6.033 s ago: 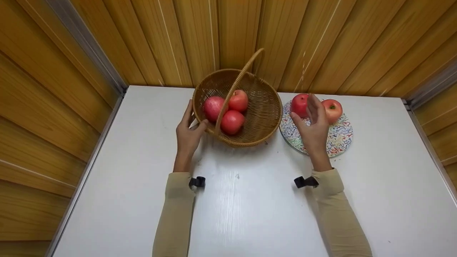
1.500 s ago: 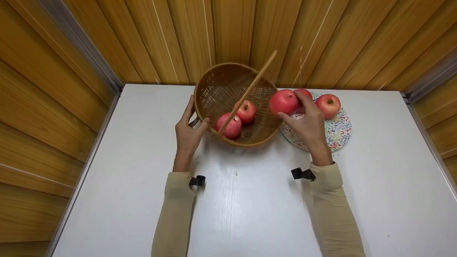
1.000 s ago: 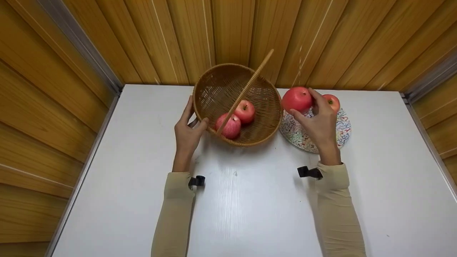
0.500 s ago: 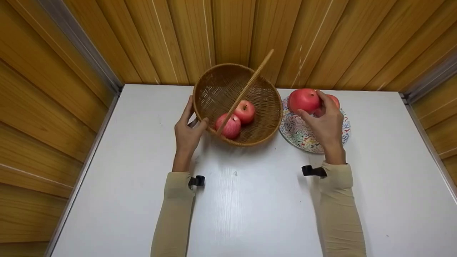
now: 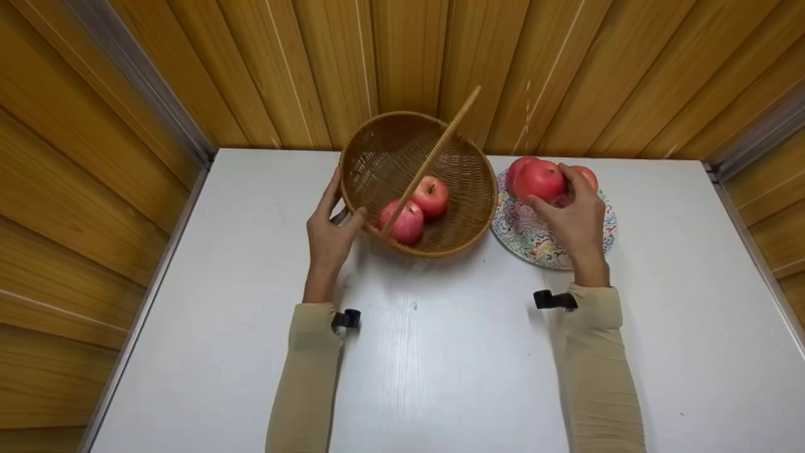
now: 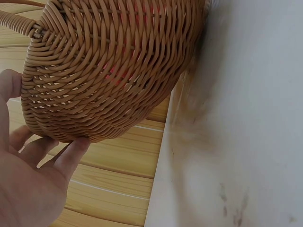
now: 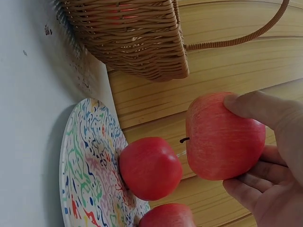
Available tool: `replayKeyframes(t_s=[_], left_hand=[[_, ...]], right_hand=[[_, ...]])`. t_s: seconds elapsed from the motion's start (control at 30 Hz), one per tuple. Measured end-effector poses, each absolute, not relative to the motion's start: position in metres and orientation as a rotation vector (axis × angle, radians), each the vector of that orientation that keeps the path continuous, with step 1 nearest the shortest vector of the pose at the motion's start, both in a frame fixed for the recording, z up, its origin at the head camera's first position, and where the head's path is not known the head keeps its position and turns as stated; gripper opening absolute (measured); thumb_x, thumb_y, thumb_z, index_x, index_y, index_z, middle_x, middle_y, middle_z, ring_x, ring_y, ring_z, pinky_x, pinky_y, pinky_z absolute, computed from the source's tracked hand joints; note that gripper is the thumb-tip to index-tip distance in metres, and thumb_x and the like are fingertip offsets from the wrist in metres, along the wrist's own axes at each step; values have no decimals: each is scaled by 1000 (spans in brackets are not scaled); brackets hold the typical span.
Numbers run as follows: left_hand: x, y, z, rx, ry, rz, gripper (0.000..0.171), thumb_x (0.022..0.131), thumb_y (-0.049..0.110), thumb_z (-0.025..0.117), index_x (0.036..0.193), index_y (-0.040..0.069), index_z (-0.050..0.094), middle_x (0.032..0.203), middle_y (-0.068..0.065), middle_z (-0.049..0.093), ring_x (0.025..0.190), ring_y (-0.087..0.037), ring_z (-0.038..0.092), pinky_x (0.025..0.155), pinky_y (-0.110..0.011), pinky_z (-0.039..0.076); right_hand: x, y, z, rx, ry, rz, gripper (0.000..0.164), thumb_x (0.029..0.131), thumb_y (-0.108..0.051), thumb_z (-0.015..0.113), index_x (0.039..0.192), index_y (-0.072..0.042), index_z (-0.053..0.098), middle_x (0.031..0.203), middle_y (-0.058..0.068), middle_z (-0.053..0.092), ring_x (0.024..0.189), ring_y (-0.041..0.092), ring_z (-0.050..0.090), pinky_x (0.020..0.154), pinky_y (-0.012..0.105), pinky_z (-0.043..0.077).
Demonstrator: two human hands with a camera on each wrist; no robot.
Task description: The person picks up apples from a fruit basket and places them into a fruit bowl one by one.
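A brown wicker basket point(image 5: 468, 207) with a thin arched handle point(image 5: 448, 132) stands at the back of the white table. In it lie two red apples, one point(image 5: 431, 196) behind the other point(image 5: 402, 223). My left hand point(image 5: 331, 239) grips its left side, thumb at the rim and fingers against the outer weave point(image 6: 109, 71). Thumb and fingers of my right hand point(image 5: 577, 220) hold a red apple point(image 7: 222, 137) above a round, colourfully speckled plate point(image 5: 534, 242). Two other apples rest on that plate, one point(image 7: 150, 168) behind the held apple, the other point(image 5: 586, 176) partly hidden by my fingers.
Wood-patterned panels point(image 5: 409, 56) rise right behind the table's back edge and along both sides. Basket and plate stand close together. The white tabletop point(image 5: 440, 365) stretches toward me between the forearms.
Six seconds ago three apples lay in the basket and my right hand was empty; one apple is now in that hand. Lately it has moved right, from the basket rim to over the plate.
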State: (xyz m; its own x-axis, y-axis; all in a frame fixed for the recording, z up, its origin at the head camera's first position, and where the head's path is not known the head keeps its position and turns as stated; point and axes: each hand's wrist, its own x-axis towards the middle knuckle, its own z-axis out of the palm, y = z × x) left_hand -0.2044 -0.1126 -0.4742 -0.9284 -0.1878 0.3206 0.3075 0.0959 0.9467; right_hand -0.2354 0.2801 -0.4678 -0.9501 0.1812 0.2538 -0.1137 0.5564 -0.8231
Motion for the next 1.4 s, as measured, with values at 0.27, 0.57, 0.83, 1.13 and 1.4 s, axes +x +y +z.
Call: replayKeyframes(t_s=[0.27,0.57,0.83,1.13,1.4], left_hand=[[-219,-118,-500,-141,-2008,-1868,78,92,-1,73,163,14,45,162,-9,47,145,-30,48,105,-49,53],[-219,-120,-502,-158,-1999,-1870,76,93,6,73,162,21,48,161,-1,48,144,-24,50,103,-43,55],[-218,-119,-502,-127,-2012,-1862,76,92,7,73,163,23,47,160,2,49,143,-22,51,104,-42,55],[-218,-119,-502,-128,-2015,-1864,76,93,8,72,162,26,48,161,3,49,143,-22,51,103,-43,55],[-217,-119,-502,-130,-2004,-1881,77,92,6,73,162,26,48,161,3,49,143,-23,51,103,-41,56]], right_hand=[[-238,289,-474,-100,-2553,1405,80,90,-22,88,158,-6,49,156,16,53,142,35,52,114,50,45],[-241,297,-480,-89,-2647,1411,83,90,-26,88,159,-6,47,158,17,51,144,35,49,117,50,43],[-243,300,-486,-68,-2717,1448,89,90,-24,88,164,-7,41,161,20,47,147,39,45,117,53,42],[-247,304,-495,-48,-2731,1490,86,91,-20,87,162,-3,42,160,22,47,148,38,44,119,52,40],[-249,303,-500,-68,-2772,1483,88,90,-26,88,163,-6,41,161,21,46,150,38,40,121,53,36]])
